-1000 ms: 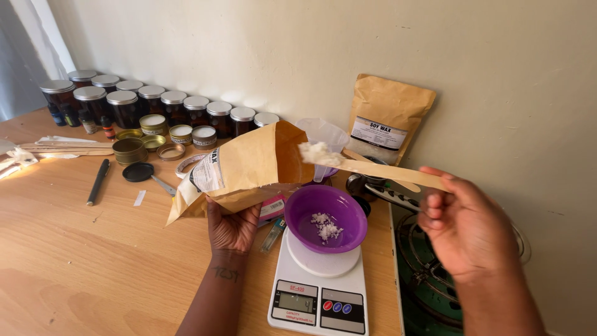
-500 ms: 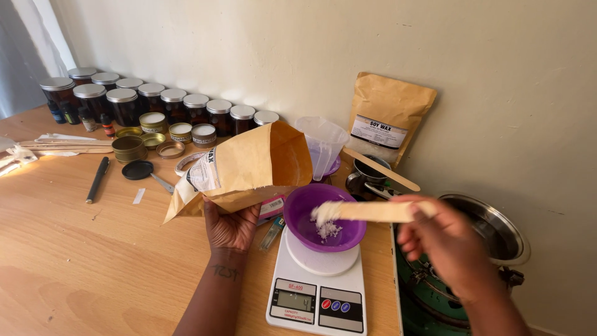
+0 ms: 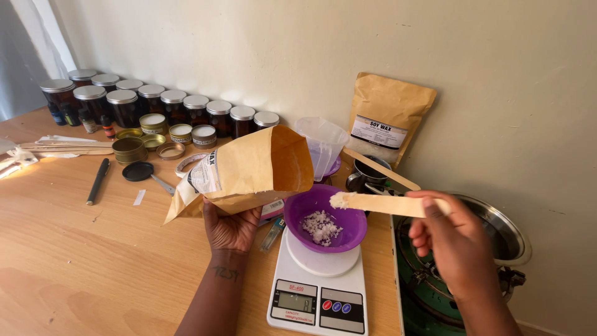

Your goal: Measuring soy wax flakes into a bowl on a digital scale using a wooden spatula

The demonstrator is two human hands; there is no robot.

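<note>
Tilting one open brown paper pouch [image 3: 249, 171] over the worktop [image 3: 74, 261], the left hand [image 3: 231, 225] has its grip wrapped around the pouch's underside. The right hand [image 3: 453, 239] pinches one flat wooden stick [image 3: 388, 203], a small heap of white flakes at its tip, above one round purple plastic bowl [image 3: 324, 223]. The bowl sits on one white digital scale [image 3: 318, 292] near the worktop's front edge.

Matt kraft-paper bag [image 3: 249, 171], glossy purple plastic bowl [image 3: 325, 219]
</note>
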